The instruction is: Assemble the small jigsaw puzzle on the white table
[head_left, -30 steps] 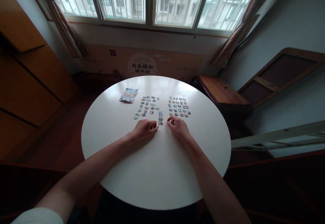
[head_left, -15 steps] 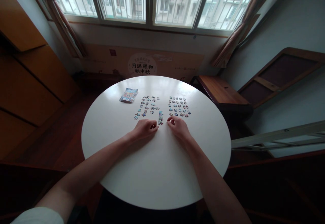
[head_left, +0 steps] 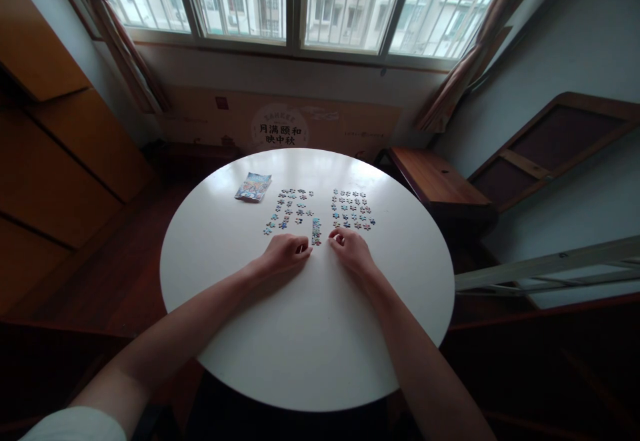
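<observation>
Hardly any movement around my narrow jigsaw strip (head_left: 316,232)

Both my hands rest where they were a second ago, and the puzzle pieces have kept their places too. The strip, made of joined pieces, runs away from me on the round white table (head_left: 300,334), its near end between my hands. My left hand (head_left: 299,246) lies just beside it, fingers curled and thumb pointing at that near end; whether the thumb touches it I cannot tell. My right hand (head_left: 340,241) sits a little clear of the other side, index finger and thumb bent toward each other. The hands are apart, and I cannot tell whether either one pinches a piece. Beyond them, the left-hand loose pieces (head_left: 289,212) lie in uneven rows, while the right-hand loose pieces (head_left: 354,209) make a tidier block. Farther left lies a colourful printed packet (head_left: 253,187). Past the table is a barred window (head_left: 345,7).
</observation>
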A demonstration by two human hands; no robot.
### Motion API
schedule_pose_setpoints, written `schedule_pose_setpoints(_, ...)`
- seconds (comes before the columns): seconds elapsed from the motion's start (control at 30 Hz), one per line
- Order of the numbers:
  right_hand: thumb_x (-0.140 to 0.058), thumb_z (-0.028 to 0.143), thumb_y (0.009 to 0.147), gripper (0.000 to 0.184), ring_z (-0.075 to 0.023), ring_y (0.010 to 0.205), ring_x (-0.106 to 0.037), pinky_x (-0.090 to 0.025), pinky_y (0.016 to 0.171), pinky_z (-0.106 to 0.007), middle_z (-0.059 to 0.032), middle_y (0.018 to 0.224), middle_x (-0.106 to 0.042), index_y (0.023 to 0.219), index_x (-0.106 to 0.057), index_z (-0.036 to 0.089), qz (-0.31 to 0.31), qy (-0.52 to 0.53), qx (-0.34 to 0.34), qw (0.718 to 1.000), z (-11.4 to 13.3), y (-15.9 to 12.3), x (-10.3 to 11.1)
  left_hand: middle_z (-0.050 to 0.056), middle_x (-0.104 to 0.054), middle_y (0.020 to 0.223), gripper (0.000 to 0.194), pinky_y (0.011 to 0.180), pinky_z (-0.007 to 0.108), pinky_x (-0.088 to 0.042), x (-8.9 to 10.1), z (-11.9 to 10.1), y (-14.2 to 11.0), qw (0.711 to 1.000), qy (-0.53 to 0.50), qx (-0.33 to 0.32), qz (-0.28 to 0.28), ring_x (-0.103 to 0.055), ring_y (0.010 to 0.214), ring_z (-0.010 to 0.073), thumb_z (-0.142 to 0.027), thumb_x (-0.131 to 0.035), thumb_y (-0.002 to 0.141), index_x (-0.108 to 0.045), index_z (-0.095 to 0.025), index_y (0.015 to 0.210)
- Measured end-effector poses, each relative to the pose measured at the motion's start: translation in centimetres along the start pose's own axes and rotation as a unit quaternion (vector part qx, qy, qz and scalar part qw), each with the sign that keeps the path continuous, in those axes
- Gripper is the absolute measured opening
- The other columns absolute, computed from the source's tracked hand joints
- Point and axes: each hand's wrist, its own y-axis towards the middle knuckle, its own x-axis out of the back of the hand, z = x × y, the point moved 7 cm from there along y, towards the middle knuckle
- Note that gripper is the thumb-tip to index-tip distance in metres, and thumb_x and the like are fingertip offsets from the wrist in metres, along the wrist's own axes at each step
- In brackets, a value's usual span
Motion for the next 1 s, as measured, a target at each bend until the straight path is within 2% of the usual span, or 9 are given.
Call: schedule_pose_setpoints(1.0,-0.055,0.026,0.081,0.014,-0.0144,0.067,-0.054,-0.035,0.063,-0.025,0.0004,0.068,-0.062,0.083,-0.068,0.021,-0.002,0.002,0.004,1.0,-0.09,0.03,-0.06,0.002,-0.062,0.062,0.033,0.055,0.026,-0.023,-0.05,0.03,0.02,1.0,0.007,0.002,0.001,-0.047,0.056,0.0137,-0.041,-0.048,0.089,-0.065,-0.02,0.069)
